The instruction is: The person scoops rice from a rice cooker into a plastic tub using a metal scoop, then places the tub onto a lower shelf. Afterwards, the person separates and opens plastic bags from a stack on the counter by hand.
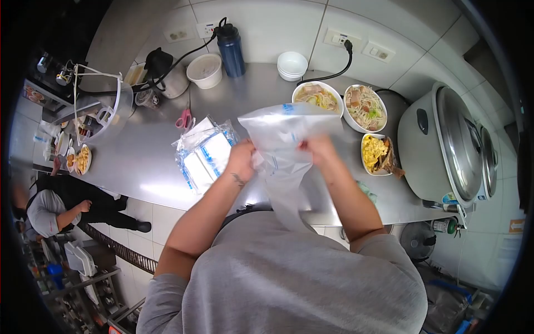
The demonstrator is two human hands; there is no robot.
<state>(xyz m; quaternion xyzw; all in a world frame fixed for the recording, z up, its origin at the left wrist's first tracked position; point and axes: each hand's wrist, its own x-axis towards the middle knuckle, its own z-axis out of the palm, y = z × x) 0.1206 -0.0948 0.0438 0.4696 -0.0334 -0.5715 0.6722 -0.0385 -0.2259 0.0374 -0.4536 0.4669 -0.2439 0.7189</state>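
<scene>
A translucent white plastic bag (283, 139) with blue print hangs between my two hands over the steel counter. My left hand (242, 160) is closed on its left side, and my right hand (317, 149) pinches its right side. Beside my left hand lie clear packets with white and blue contents (206, 156). Behind the bag stands a bowl of noodle soup (318, 96), partly covered by it. A second bowl of noodles (365, 108) is to the right, with a smaller bowl of yellow food and dark meat (378, 154) in front of it.
Pink scissors (184, 119), a lidded tub (204, 70), a blue bottle (231, 50), a kettle (167, 73) and stacked white bowls (292, 65) stand along the back. A large cooker (439, 145) is at the right. A co-worker (55, 209) is at the left.
</scene>
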